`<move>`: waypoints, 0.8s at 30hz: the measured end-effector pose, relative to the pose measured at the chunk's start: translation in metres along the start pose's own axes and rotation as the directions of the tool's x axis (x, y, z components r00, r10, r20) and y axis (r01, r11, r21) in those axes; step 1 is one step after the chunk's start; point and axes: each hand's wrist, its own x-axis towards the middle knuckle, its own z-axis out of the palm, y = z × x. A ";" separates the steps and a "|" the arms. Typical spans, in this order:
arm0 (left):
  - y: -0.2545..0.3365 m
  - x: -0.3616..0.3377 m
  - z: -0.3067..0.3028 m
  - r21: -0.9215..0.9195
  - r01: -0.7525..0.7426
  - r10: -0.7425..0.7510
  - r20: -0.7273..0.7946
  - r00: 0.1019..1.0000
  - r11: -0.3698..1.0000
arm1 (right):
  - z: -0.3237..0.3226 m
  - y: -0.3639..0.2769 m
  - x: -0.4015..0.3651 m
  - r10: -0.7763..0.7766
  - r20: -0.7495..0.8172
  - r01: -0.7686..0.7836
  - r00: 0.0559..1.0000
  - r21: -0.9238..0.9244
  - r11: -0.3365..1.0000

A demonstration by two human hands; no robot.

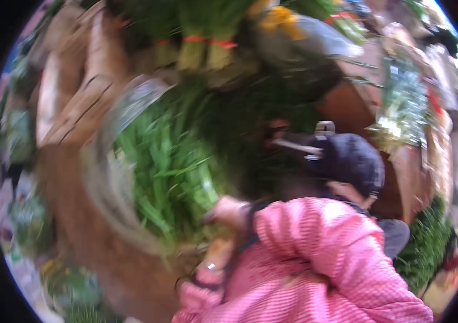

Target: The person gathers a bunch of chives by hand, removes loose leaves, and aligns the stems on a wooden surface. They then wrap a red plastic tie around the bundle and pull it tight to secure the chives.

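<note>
Long-leaved greens point(167, 172) lie in a clear plastic bag point(105, 177) spread open on the brown ground. At their lower right edge is my right hand point(230, 211), reaching out of a pink checked sleeve and overlapping the pale stems. Its fingers are smeared by motion. My left hand point(218, 252) is just below, close to the bag's edge, with something shiny near its wrist. That hand is blurred too, and I cannot tell what either hand holds.
A person in a dark cap point(354, 164) is close by on the right. Bunches of greens tied with red bands point(207, 48) stand at the top. Wooden logs or boards point(75, 107) lie upper left. Bagged vegetables point(401, 102) and more greens point(425, 245) line the right side.
</note>
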 end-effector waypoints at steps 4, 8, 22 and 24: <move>0.031 0.016 -0.056 -0.696 0.261 -0.258 0.112 0.960 0.668 | -0.004 0.004 0.009 0.473 0.146 -0.368 0.869 0.830 0.419; 0.007 -0.010 -0.078 -0.897 0.437 -0.466 0.415 0.781 -0.067 | -0.026 0.007 0.002 0.354 0.330 -0.409 0.875 0.895 0.179; -0.002 0.042 -0.046 -0.964 0.102 -0.534 0.223 0.816 -0.246 | 0.000 -0.002 0.001 0.219 0.215 -0.215 0.952 0.976 -0.026; -0.003 0.044 -0.066 -0.950 0.158 -0.397 0.039 0.917 0.271 | 0.008 -0.015 0.000 0.211 0.194 -0.176 0.958 0.979 -0.102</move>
